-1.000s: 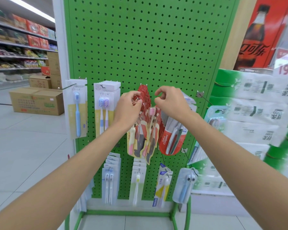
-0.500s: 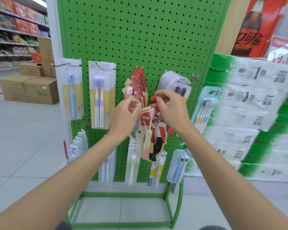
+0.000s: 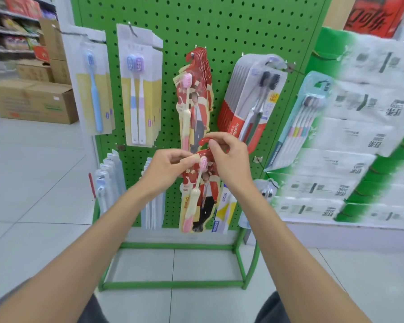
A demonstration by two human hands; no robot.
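Hands (image 3: 203, 164) raised together, fingers pinching toothbrush pack (image 3: 200, 197) top, forearms extended

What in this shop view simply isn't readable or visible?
Head view.
Partly hidden: red-and-cream carded toothbrush pack, top behind the right hand, left corner behind the left hand.
Blurred: print on white wrapped paper-roll packs.
Cut by top edge: red bottle poster.

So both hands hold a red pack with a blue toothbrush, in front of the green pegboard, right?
No: the head view shows the toothbrush in the red pack is pink and cream. Left hand and right hand both hold it in front of the green pegboard.
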